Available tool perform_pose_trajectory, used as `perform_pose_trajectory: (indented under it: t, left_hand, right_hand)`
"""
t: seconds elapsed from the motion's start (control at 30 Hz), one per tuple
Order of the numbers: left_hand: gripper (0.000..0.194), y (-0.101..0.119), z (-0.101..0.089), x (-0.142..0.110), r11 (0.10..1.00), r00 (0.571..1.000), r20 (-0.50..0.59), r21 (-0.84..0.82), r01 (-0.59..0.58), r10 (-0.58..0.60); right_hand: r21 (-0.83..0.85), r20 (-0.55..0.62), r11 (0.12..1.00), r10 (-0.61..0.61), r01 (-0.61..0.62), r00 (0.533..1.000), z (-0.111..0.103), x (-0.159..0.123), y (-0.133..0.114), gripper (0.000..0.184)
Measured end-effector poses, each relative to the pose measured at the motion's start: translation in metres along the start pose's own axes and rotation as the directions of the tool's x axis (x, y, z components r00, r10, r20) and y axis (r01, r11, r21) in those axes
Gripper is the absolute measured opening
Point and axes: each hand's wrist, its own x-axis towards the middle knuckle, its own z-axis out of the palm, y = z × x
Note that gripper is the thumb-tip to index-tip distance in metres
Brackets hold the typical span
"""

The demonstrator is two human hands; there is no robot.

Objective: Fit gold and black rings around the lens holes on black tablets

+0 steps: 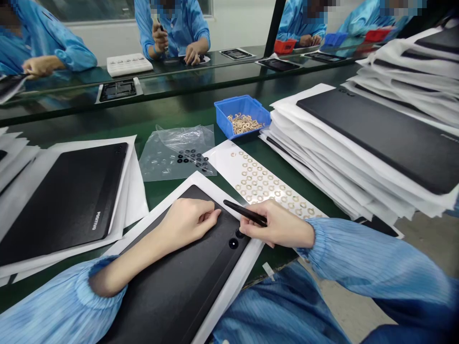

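Note:
A black tablet back cover (172, 267) lies at a slant on white sheeting in front of me, with two round camera rings near its right corner. My left hand (191, 217) rests on the cover, fingers curled and thumb against the forefinger; whether anything is between them is hidden. My right hand (265, 222) is closed on a slim black pen-like tool (247, 212), which points up and left. Its thumb and fingertips are at the cover's corner, beside the upper camera ring (239, 233). Just beyond lies a white sheet of ring stickers (265, 179).
A blue bin (224, 119) holds small tan rings. Next to it, a clear plastic bag (161, 153) has black round pieces on it. Stacks of covers (380, 134) with white sheeting rise at right; another cover (68, 191) lies left. Co-workers (172, 33) sit across the line.

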Motion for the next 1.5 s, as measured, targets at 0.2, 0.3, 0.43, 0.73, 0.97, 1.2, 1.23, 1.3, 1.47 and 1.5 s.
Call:
perform_pose_trajectory:
  t: [0.2,0.3,0.43,0.73,0.97,1.2,1.23,1.3,1.47,1.5]
  left_hand:
    - [0.028,0.016,0.005,-0.015,0.991,0.989,-0.088,0.066,-0.115,0.12]
    - [0.018,0.03,0.007,-0.025,0.965,0.961,-0.127,0.126,-0.23,0.246]
    - [0.028,0.035,0.006,-0.029,0.94,0.945,0.022,0.098,-0.326,0.326]
    - [0.033,0.033,0.005,-0.027,0.946,0.943,0.117,0.057,-0.319,0.311]
    - [0.032,0.035,0.004,-0.027,0.951,0.941,0.156,0.02,-0.307,0.3]
    - [0.03,0.035,0.004,-0.028,0.954,0.943,0.159,0.014,-0.299,0.293]
    - [0.029,0.035,0.004,-0.027,0.954,0.943,0.158,0.014,-0.299,0.293]
    - [0.029,0.035,0.005,-0.026,0.954,0.943,0.154,0.016,-0.301,0.295]
    - [0.029,0.035,0.005,-0.026,0.955,0.944,0.152,0.015,-0.297,0.292]
    - [0.029,0.035,0.005,-0.026,0.955,0.945,0.153,0.012,-0.295,0.29]
  right_hand:
    - [-0.143,-0.07,0.988,-0.066,0.056,0.995,0.0,0.001,0.001,0.012]
    - [-0.043,-0.066,0.997,-0.069,0.066,0.995,0.001,0.001,0.006,0.016]
    - [0.238,-0.21,0.966,-0.049,0.1,0.976,0.0,-0.001,0.011,0.039]
    - [0.169,-0.279,0.936,-0.255,0.309,0.926,0.003,-0.009,0.014,0.014]
    - [0.14,-0.342,0.919,-0.304,0.368,0.889,0.011,-0.008,0.015,0.014]
    - [0.12,-0.378,0.928,-0.287,0.354,0.88,0.016,-0.009,0.015,0.017]
    - [0.121,-0.378,0.928,-0.286,0.353,0.881,0.016,-0.009,0.015,0.017]
    - [0.128,-0.371,0.929,-0.281,0.348,0.885,0.016,-0.01,0.016,0.016]
    - [0.124,-0.365,0.935,-0.267,0.331,0.892,0.016,-0.009,0.015,0.015]
    - [0.116,-0.37,0.938,-0.264,0.327,0.891,0.016,-0.009,0.015,0.016]
